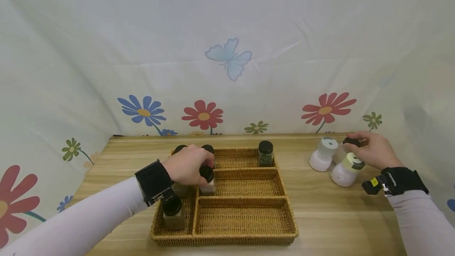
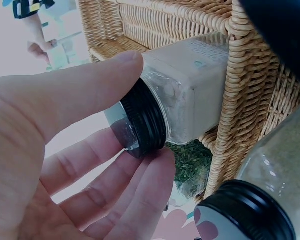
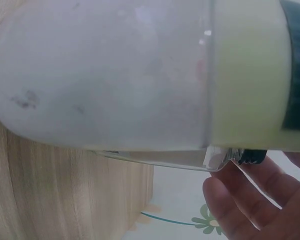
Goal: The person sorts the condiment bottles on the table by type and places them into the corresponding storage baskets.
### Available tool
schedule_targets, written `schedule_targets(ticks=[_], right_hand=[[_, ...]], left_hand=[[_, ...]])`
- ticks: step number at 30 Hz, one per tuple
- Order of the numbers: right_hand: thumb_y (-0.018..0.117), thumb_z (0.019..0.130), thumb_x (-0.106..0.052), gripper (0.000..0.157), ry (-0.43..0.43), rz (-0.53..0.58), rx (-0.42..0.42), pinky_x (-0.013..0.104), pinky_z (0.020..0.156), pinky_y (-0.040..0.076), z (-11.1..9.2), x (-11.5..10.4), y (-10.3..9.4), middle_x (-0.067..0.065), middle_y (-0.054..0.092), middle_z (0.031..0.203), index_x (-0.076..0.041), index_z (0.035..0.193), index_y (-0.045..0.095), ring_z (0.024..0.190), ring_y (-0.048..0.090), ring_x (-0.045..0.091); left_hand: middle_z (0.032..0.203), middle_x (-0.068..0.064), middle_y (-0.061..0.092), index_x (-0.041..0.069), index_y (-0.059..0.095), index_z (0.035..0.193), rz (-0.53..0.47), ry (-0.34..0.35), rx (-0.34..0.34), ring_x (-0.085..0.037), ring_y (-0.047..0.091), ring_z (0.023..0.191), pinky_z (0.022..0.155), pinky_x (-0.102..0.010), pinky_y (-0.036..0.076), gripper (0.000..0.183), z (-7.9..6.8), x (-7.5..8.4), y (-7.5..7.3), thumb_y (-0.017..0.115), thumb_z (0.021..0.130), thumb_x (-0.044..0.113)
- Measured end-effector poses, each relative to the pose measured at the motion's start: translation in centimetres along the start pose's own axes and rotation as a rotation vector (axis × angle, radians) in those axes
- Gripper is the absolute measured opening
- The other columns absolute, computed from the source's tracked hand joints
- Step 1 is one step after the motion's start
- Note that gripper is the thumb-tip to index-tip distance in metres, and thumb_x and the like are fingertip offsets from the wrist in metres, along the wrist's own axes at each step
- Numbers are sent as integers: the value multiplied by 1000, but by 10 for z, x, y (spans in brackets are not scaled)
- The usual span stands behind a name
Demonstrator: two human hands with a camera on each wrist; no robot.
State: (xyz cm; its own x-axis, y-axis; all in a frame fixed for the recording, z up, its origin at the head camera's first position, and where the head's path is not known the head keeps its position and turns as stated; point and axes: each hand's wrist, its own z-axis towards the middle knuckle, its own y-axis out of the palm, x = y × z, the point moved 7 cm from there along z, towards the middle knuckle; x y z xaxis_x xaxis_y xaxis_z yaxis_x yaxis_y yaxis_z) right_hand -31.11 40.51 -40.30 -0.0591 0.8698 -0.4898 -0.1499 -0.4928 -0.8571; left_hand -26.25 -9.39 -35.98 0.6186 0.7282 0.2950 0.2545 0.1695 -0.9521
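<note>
My left hand (image 1: 188,165) pinches the black lid of a square clear spice jar (image 1: 208,189) holding pale powder. In the left wrist view, this jar (image 2: 197,90) sits inside the wicker tray (image 1: 245,238), with thumb and fingertips around its lid. In the head view it stands at the left end of the middle compartment. Far right, my right hand (image 1: 379,152) grips the black lid of another jar (image 1: 340,154), mostly hidden behind two white shakers. One shaker (image 1: 346,172) has a yellowish top and fills much of the right wrist view; the other shaker (image 1: 321,156) stands left of it.
Along the tray's left compartment stand several black-lidded jars, including one at the front (image 1: 175,217). A jar of green herbs (image 1: 265,154) occupies the back compartment's right end. The wooden table (image 1: 320,224) meets a flowered cloth backdrop (image 1: 277,90) behind.
</note>
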Motion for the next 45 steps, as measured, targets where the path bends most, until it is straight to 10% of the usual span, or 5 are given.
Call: schedule_targets(ticks=[29, 45], right_hand=[[73, 94, -38, 55, -16, -18, 63, 32, 66, 50, -4, -2, 0, 31, 64, 120, 3, 130, 63, 102, 60, 45], [75, 91, -42, 59, 65, -7, 196, 29, 66, 42, -20, 11, -15, 30, 67, 113, 4, 127, 66, 97, 59, 38]], left_hand=[[110, -1, 68, 15, 68, 117, 25, 61, 120, -12, 62, 85, 77, -31, 55, 38, -41, 37, -2, 78, 88, 38], [157, -9, 43, 17, 63, 134, 78, 11, 38, -31, 46, 140, 108, -50, 47, 58, -64, 48, 22, 68, 91, 56]])
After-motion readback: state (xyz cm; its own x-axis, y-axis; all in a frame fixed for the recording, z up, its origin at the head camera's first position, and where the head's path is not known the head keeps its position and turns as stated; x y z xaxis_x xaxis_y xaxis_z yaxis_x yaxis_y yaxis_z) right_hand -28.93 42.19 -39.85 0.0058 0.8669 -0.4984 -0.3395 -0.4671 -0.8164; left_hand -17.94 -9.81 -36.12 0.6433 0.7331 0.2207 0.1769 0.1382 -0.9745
